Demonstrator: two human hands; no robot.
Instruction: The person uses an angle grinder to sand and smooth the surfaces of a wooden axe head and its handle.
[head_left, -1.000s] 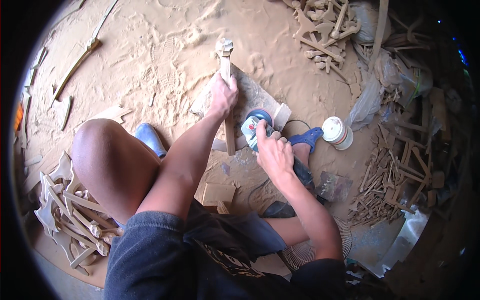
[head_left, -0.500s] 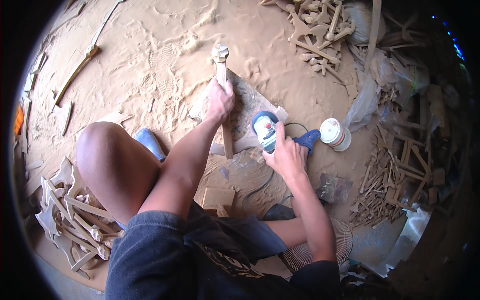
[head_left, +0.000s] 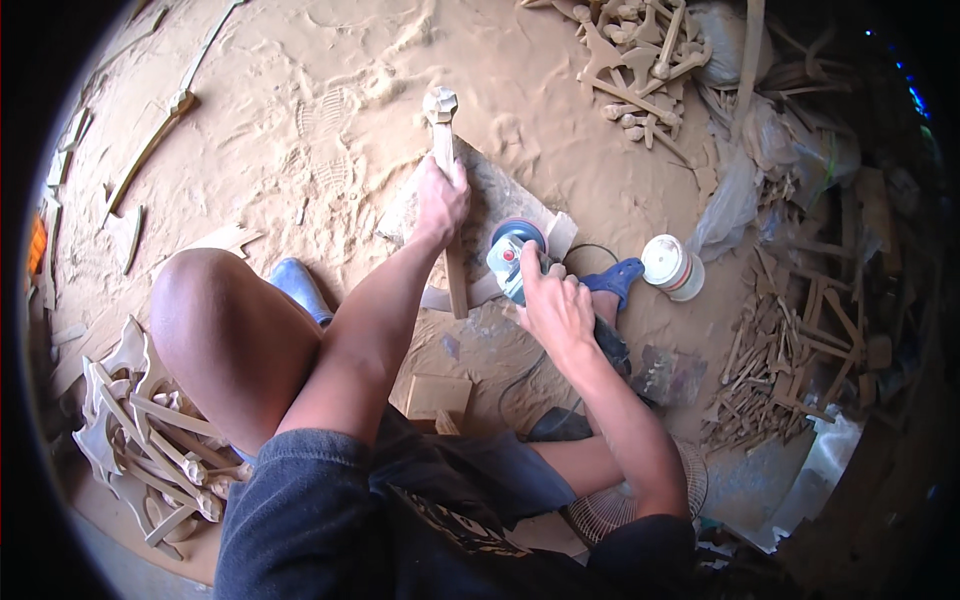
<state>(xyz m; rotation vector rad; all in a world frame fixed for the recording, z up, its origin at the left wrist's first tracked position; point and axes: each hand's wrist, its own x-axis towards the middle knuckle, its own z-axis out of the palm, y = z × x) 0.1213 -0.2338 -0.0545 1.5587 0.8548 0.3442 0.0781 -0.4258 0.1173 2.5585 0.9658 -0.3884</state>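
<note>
My left hand (head_left: pixel 441 203) is closed around a long wooden piece (head_left: pixel 457 280) with a faceted knob at its far end. The piece lies over a dusty block (head_left: pixel 490 195) on the ground. In my right hand (head_left: pixel 562 312) is an angle grinder (head_left: pixel 508 265) with a round disc (head_left: pixel 519 232) at its head. The disc is to the right of the wooden piece and apart from it. A curved flat wooden piece (head_left: pixel 482 290) lies under the held piece, partly hidden by the grinder.
Sawdust covers the floor (head_left: pixel 270 130). Wooden pieces pile up at lower left (head_left: pixel 150 440), upper right (head_left: pixel 640 70) and right (head_left: pixel 765 370). A white tub (head_left: pixel 672 268) stands by my blue sandal (head_left: pixel 618 280). Nearer are a wooden block (head_left: pixel 437 396), a fan guard (head_left: pixel 610 505) and a cord (head_left: pixel 515 385).
The grinder and my right hand have shifted a little left and nearer to the wooden piece, and the grinder has turned. My left hand and the wooden piece stay put.
</note>
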